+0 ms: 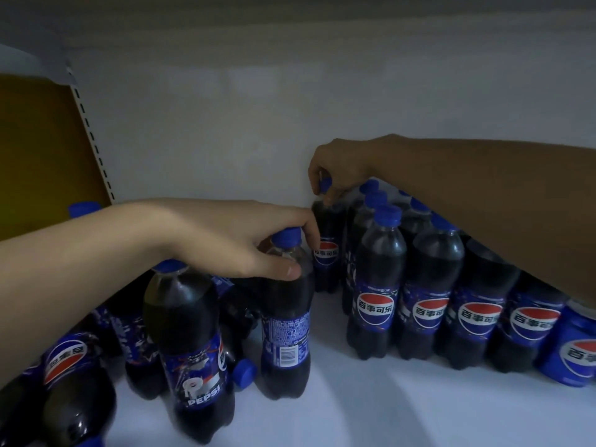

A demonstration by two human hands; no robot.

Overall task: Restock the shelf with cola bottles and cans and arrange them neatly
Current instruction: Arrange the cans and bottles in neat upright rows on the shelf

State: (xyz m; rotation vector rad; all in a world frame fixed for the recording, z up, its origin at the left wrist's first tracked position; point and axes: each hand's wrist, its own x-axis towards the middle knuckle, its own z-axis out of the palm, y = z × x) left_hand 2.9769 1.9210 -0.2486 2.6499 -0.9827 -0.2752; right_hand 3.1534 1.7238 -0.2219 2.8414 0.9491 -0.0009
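Lowest and closest at the left, a blurred bottle (69, 401) tilts with its red-and-blue badge up. Just right of it a Pepsi bottle (193, 346) stands upright. Between that one and the bottle under the left fingers, a sideways cap (243, 374) pokes out low down; its bottle is too dark to make out.

The left hand (232, 240) grips the barcode bottle (285, 321). The thumb presses on the bottle's shoulder and the other fingers curl round the far side of the blue cap. This bottle stands upright on the white shelf (403, 411), barcode toward the camera.

Beyond the left fingertips and to their right, the right hand (338, 166) reaches in from the right, its arm passing over the packed bottles. Its fingers curl down and pinch the cap of the back bottle (325, 253). That bottle stands upright close to the back wall (225, 124), badge facing out. Whether it touches its neighbours I cannot tell.

Right of the right fingers and nearer the camera, a packed row (451, 304) of upright bottles runs along the shelf, badges forward, more caps showing behind. A can (571, 350) closes the row's right end. Far left of the left hand, a yellow panel (42, 150) stands beside a slotted strip.
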